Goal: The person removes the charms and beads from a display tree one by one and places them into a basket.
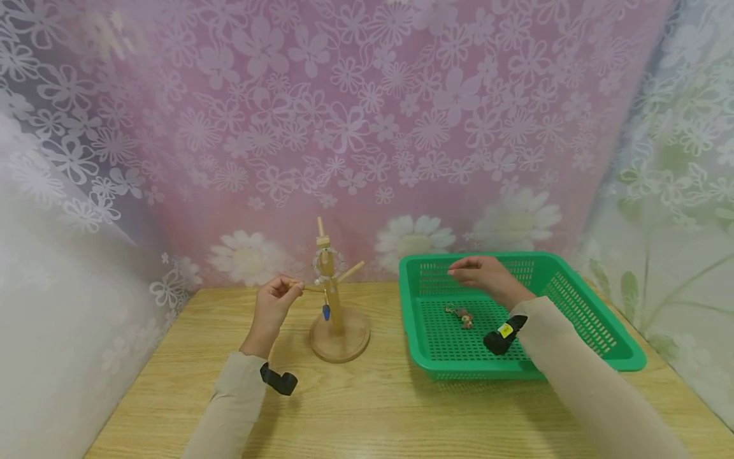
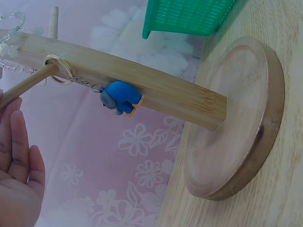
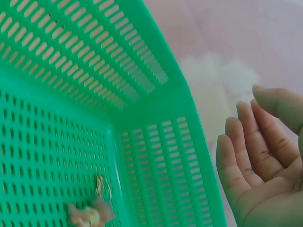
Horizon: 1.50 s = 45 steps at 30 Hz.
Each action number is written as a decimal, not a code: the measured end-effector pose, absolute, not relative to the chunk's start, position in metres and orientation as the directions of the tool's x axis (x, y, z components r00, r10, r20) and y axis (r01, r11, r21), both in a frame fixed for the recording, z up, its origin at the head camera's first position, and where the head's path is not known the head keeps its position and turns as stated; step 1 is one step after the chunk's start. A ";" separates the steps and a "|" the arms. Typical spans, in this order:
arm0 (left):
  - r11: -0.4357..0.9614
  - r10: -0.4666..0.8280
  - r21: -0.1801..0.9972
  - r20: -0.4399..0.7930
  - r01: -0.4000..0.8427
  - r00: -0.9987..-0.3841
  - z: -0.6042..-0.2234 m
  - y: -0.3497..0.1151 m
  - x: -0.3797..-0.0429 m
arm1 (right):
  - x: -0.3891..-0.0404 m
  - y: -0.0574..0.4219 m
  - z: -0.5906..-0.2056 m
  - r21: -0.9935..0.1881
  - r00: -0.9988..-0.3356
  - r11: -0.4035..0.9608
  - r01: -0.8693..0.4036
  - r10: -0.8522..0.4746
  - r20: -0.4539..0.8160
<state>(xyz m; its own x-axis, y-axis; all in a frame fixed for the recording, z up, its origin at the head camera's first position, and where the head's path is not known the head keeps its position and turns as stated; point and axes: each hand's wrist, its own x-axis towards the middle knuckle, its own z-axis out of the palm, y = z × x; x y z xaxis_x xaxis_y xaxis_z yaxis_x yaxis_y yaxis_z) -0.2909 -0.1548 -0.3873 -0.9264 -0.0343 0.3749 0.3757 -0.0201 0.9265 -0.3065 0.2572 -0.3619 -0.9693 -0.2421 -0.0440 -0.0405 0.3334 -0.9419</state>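
Observation:
A wooden stand (image 1: pixel 337 306) with a round base and several pegs stands on the table. On one peg (image 2: pixel 29 84) hangs a keychain (image 2: pixel 119 97) with a blue animal-like figure, its metal ring around the wood close to the post. My left hand (image 1: pixel 275 307) pinches that peg's outer end between thumb and forefinger. A clear beaded bracelet (image 1: pixel 329 261) hangs higher on the stand. Over the green basket (image 1: pixel 421 364), my right hand (image 1: pixel 487 278) holds nothing, its fingers relaxed. Beneath it, a keychain (image 1: pixel 467 319) with a brown figure lies on the basket floor.
The wooden table (image 1: pixel 355 414) bears both the stand and the basket, with the basket to the right of the stand. Behind them hangs a pink floral curtain (image 1: pixel 367 166). Pale fabric (image 1: pixel 57 306) closes off the left side, and more floral fabric (image 1: pixel 682 255) the right.

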 end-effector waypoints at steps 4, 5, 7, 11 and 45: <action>-0.026 -0.032 0.922 0.385 0.385 -0.923 -0.388 -0.154 -0.291 | -0.305 0.244 -0.361 -0.939 -0.967 0.340 -0.048 -0.253 -0.042; -0.026 -0.032 0.921 0.387 0.388 -0.922 -0.388 -0.154 -0.291 | -0.304 0.241 -0.360 -0.938 -0.965 0.341 -0.053 -0.258 -0.039; -0.028 -0.029 0.920 0.389 0.390 -0.921 -0.389 -0.154 -0.292 | -0.304 0.235 -0.359 -0.940 -0.965 0.337 -0.052 -0.261 -0.040; -0.036 -0.024 0.918 0.393 0.394 -0.919 -0.390 -0.155 -0.293 | -0.304 0.222 -0.357 -0.940 -0.960 0.336 -0.061 -0.277 -0.037; -0.039 -0.030 0.914 0.403 0.404 -0.915 -0.391 -0.156 -0.292 | -0.281 0.115 -0.355 -0.919 -0.932 0.305 -0.249 -0.333 0.142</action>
